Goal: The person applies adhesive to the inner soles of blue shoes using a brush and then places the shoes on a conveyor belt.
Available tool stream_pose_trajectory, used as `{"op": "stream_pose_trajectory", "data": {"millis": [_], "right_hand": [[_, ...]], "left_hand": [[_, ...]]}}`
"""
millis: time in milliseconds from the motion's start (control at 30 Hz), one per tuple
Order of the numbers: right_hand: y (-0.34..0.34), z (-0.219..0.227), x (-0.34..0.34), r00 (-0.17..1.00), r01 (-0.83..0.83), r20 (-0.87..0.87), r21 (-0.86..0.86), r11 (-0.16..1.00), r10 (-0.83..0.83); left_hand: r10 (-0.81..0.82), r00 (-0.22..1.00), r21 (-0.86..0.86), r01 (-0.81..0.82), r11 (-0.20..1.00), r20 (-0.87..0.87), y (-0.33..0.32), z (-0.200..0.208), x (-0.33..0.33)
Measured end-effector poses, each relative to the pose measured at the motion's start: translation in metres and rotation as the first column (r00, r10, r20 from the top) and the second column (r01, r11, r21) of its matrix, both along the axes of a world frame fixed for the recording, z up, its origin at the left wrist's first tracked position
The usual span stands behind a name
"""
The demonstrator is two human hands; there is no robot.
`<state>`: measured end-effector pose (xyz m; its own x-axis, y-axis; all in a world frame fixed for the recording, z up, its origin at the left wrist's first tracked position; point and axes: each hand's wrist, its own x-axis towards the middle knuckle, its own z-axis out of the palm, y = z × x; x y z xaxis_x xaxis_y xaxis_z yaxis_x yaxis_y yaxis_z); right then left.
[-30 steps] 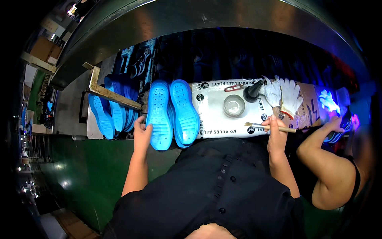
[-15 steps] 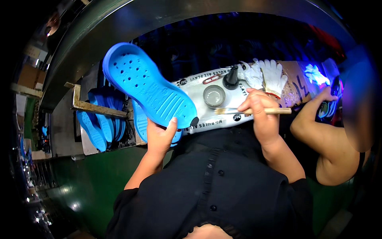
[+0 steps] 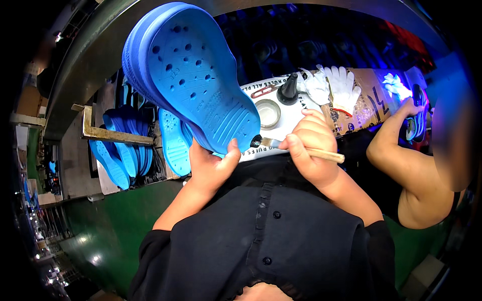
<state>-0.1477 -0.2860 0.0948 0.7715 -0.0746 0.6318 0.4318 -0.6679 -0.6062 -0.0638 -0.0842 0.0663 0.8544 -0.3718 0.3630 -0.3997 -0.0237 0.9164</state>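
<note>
A blue shoe sole (image 3: 201,95) with small holes and ribbed lines is tilted up in my left hand (image 3: 213,165), thumb over its narrow end. My right hand (image 3: 314,148) is closed around the wooden handle of a paintbrush (image 3: 325,154). The brush's bristles touch a black patch (image 3: 256,141) at the tip of the sole's narrow end. Just beyond the brush stands a round cup (image 3: 267,114) on a white printed sheet (image 3: 249,153). A black cone-tipped bottle (image 3: 288,90) is behind the cup.
More blue soles (image 3: 128,145) stand at the left beside a rusty metal bar (image 3: 115,134). White gloves (image 3: 343,88) lie on brown cardboard (image 3: 364,103). Another person's arm (image 3: 401,163) is at the right, the hand on a blue and black item. A metal beam (image 3: 95,62) curves overhead.
The sole has come up closer to the camera. My right hand has brought the brush left and its bristles now meet the black tip of the sole.
</note>
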Motion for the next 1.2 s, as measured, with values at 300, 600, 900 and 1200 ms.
{"op": "stream_pose_trajectory", "data": {"millis": [300, 600, 900, 1200], "right_hand": [[0.005, 0.001, 0.003, 1.000, 0.002, 0.016, -0.013, 1.000, -0.002], [0.006, 0.004, -0.005, 1.000, -0.022, 0.014, -0.002, 1.000, 0.022], [0.000, 0.002, -0.007, 0.999, -0.012, 0.047, 0.030, 0.999, 0.011], [-0.006, 0.007, -0.013, 0.999, -0.050, -0.011, -0.044, 0.998, 0.049]], "left_hand": [[-0.016, 1.000, -0.018, 0.016, 1.000, -0.013, -0.001, -0.001, -0.002], [-0.004, 0.998, -0.041, 0.007, 0.999, 0.070, -0.003, -0.008, -0.004], [0.036, 0.980, -0.032, -0.031, 0.999, 0.196, -0.003, -0.018, -0.003], [0.025, 0.977, -0.140, 0.005, 0.990, 0.210, -0.014, -0.009, -0.001]]}}
